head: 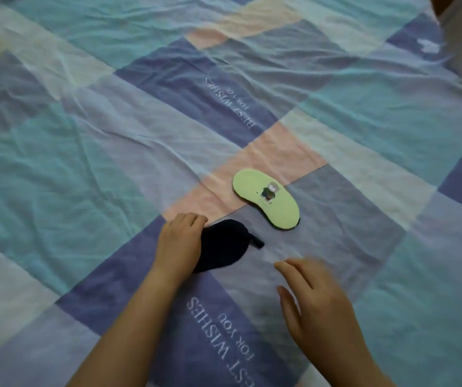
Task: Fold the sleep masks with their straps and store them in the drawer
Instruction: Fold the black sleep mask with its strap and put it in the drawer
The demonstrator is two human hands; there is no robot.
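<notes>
two sleep masks lie on a bed covered by a patchwork bedsheet (90,163) in blue, teal and pink blocks. the dark sleep mask (224,244) sits nearest the person, its long axis running from lower left to upper right, with a short strap end (257,243) poking out at its right tip. the left hand (181,241) rests on the mask's left end, fingers (193,219) curled down over the edge and pressing it to the bed; whether they pinch the fabric or only pin it cannot be told. the right hand (316,300) hovers just right of and below the mask, blurred, fingers spread open and holding nothing. the free strap end lies up and to the left of those fingers, so the right hand looks the one placed to take it and fold it in. the light green sleep mask (266,202), printed with a small cartoon figure, lies flat beyond, apart from both hands, on a similar diagonal. no drawer is in view.
</notes>
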